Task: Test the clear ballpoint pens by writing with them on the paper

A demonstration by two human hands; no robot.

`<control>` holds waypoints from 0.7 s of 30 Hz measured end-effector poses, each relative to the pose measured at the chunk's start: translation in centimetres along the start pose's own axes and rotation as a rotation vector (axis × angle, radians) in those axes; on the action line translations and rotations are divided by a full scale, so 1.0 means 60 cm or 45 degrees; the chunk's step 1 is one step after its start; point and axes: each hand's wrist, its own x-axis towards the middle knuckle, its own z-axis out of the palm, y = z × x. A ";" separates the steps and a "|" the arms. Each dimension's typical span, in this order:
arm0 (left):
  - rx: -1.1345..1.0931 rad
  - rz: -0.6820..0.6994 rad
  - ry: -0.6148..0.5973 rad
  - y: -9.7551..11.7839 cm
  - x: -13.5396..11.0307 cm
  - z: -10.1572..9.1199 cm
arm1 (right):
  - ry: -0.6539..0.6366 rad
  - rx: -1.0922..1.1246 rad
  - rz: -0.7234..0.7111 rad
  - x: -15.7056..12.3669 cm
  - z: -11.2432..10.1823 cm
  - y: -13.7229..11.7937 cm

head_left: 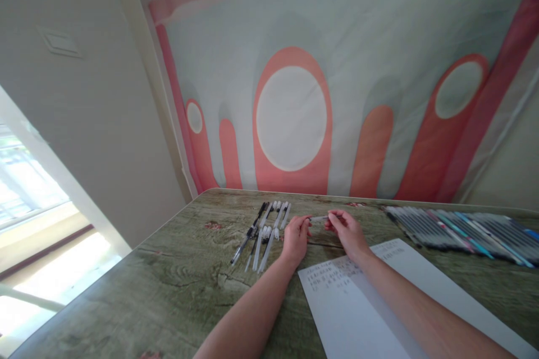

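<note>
Between my two hands a slim pen (319, 218) lies nearly level, just above the table. My left hand (296, 238) pinches its left end, and my right hand (346, 230) has its fingers closed on the right end. The fingers hide both tips of the pen. Just left of my left hand lie several pen parts (264, 238), clear barrels and caps with some black ones, loosely in two rows. Below my right forearm is a white sheet of paper (349, 308) with rows of small dark marks near its upper left corner.
A long row of pens (455, 233), mostly grey with some teal, pink and blue ones, lies side by side at the right. The wood-patterned table (168, 291) meets a wall with a pink and grey printed covering (290, 179). A bright window (29, 162) is at far left.
</note>
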 end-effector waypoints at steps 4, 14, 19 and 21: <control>0.023 0.036 -0.015 0.000 0.000 0.000 | 0.033 -0.094 -0.041 -0.001 0.000 -0.005; 0.202 -0.003 -0.019 0.007 -0.004 0.002 | 0.101 -0.330 -0.161 -0.007 0.001 -0.013; 0.393 -0.142 -0.015 0.019 -0.009 0.002 | 0.091 -0.290 -0.165 -0.009 0.005 -0.016; 0.424 -0.181 -0.032 0.022 -0.010 0.002 | 0.080 -0.288 -0.173 -0.010 0.005 -0.019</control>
